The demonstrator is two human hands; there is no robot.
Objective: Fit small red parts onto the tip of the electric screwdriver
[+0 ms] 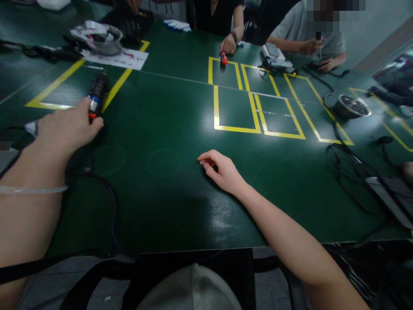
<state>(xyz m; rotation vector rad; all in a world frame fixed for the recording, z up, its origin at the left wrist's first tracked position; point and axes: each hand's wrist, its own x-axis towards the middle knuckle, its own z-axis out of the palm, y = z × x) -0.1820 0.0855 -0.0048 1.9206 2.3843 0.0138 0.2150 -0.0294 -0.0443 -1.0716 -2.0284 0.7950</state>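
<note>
Left fingers (84,106) around black tool (98,86)

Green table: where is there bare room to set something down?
Bare: between the dark tool in the left hand and the right hand; inside the nearest yellow tape outline beyond that hand. Crowded: far left, around the metal bowl and paper; right, among black cables.

On the glossy green tabletop (174,110), rectangles of yellow tape (216,107); at back left, a shiny round bowl (106,46) on white printed paper (137,60); at right, a round silvery dish (343,110) beside a long black cable (330,91).
</note>
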